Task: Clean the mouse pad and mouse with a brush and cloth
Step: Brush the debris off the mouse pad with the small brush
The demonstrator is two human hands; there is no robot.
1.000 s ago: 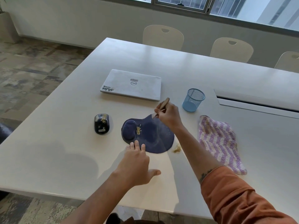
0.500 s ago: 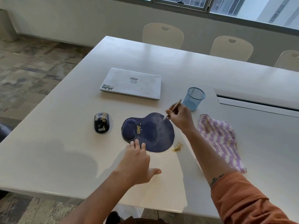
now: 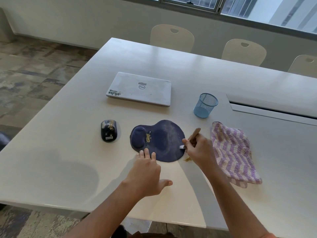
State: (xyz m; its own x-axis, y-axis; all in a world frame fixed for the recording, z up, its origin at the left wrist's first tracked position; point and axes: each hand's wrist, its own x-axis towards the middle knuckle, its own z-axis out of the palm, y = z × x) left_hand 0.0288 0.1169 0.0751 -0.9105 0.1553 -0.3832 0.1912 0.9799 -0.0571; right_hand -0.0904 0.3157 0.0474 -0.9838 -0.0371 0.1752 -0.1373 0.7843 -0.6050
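On the white table (image 3: 72, 152), brush meets mouse pad.
Right hand (image 3: 199, 151) curls round the brush (image 3: 193, 136), bristles at the blue mouse pad's (image 3: 164, 140) right edge; left hand (image 3: 145, 172) presses flat fingers on its near edge. Mouse (image 3: 109, 130) sits left, cloth (image 3: 231, 152) right.

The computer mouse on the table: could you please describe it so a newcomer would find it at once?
Start at the closed white laptop on the white table. Nearer the person and slightly left sits the black mouse, left of the dark blue mouse pad. It alone is glossy black, with a white label and yellowish crumbs on top.

White table (image 3: 171, 66), cream chairs (image 3: 172, 37), windows (image 3: 188, 2)
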